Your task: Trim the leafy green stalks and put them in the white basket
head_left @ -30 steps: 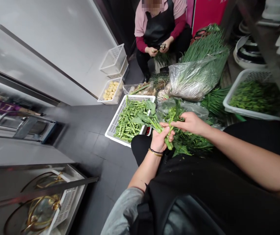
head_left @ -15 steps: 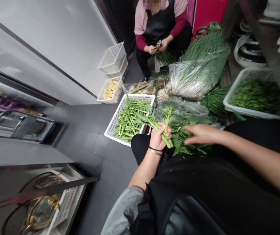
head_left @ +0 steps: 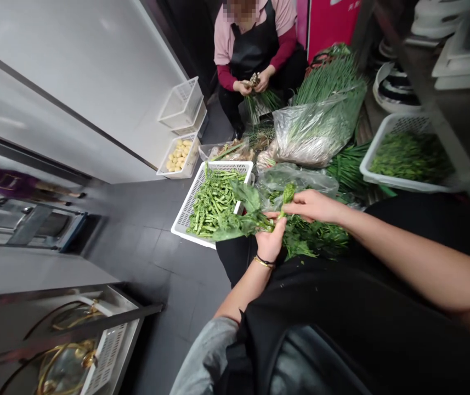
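Observation:
Bracelets circle the wrist of my left hand [head_left: 270,240], whose fingers are wrapped round several leafy green stems [head_left: 248,198]. Their broad leaves hang over the edge of a white slotted basket [head_left: 180,219] holding cut green stalks [head_left: 212,204]. Meeting it from the right, my right hand [head_left: 315,206] has its fingers closed on a green stalk [head_left: 288,193] that stands up from the left hand's grip. Just below both hands lies a pile of loose leafy greens [head_left: 315,237], partly covering a clear plastic bag [head_left: 300,176].
Across from me a person in a black apron [head_left: 255,49] handles green onions. A big bag of green onions [head_left: 321,120] lies between us. Potatoes [head_left: 178,155] fill a basket by the wall; another basket of greens [head_left: 411,156] stands right. A metal shelf [head_left: 136,318] is lower left.
My right hand has moved left and closed on a stalk at my left hand. The held stems have swung, so their leaves now spread left over the basket. The whole view has shifted slightly.

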A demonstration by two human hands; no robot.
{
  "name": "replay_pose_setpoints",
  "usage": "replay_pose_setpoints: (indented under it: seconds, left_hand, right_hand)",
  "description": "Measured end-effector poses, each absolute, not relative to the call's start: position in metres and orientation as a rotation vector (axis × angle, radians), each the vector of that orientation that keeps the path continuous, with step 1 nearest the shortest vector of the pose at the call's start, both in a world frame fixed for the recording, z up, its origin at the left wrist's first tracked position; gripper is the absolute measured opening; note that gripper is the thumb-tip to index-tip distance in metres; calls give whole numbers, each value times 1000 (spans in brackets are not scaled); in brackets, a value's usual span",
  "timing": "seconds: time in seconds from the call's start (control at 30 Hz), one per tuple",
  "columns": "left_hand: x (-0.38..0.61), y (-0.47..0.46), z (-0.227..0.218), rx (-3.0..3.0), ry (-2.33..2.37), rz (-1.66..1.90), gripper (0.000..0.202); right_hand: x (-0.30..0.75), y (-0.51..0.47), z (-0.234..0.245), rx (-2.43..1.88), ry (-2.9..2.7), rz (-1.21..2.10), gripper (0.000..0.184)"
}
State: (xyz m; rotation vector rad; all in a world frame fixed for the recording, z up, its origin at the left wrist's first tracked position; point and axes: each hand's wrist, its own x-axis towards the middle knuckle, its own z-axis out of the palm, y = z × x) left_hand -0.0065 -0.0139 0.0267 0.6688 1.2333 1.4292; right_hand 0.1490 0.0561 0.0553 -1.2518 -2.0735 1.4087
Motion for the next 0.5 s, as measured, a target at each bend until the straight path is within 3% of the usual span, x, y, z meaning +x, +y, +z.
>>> replay_pose_setpoints:
  seconds: [0.13,0.27,0.4,0.5]
  left_hand:
    - [5,-16,32,764,1157,1466,29]
    - [8,-14,37,568,946,1392,37]
    - [7,-14,37,417,897,1345,43]
    - [7,-15,38,474,918,1353,44]
  right_hand:
    - [127,63,36,-953,-1708,1634,48]
    - [114,37,19,-879,-1507,1561,43]
    - [138,31,29,-919,-1798,1170,36]
    - [171,45,45,-844,-2225,1177,35]
